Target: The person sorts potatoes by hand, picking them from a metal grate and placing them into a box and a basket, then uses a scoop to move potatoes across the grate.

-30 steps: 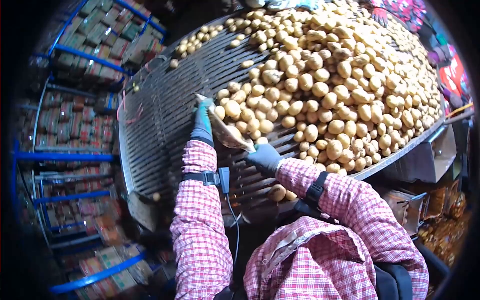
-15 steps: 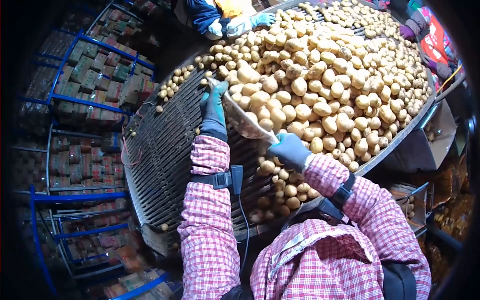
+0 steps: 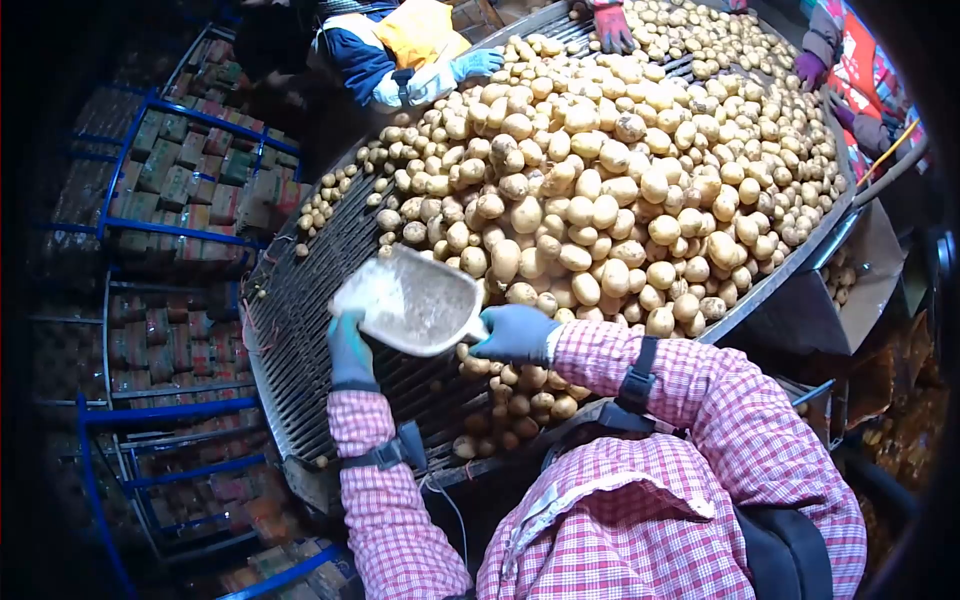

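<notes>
My right hand (image 3: pixel 515 334), in a grey-blue glove, is closed round the short handle of a pale, dirty scoop (image 3: pixel 428 302). My left hand (image 3: pixel 350 350), gloved in grey and green, grips the scoop's far lip on its left side. The scoop's hollow faces up and I see no potatoes in it. It hangs over the slatted grate (image 3: pixel 330 290), at the left edge of a big heap of potatoes (image 3: pixel 600 200). A smaller cluster of potatoes (image 3: pixel 515 405) lies below the scoop, near my right sleeve.
Across the table a person's light-blue glove (image 3: pixel 477 65) rests at the heap, with a red glove (image 3: pixel 612 28) beyond. A purple glove (image 3: pixel 810 68) is at the right. Stacked cartons (image 3: pixel 190 180) stand behind blue rails on the left. A cardboard box (image 3: pixel 850 290) sits by the right edge.
Both hands have drawn the scoop away from the heap, down and left, and levelled it from its tilt. Potatoes have spread leftward on the grate. A red glove has appeared at the back.
</notes>
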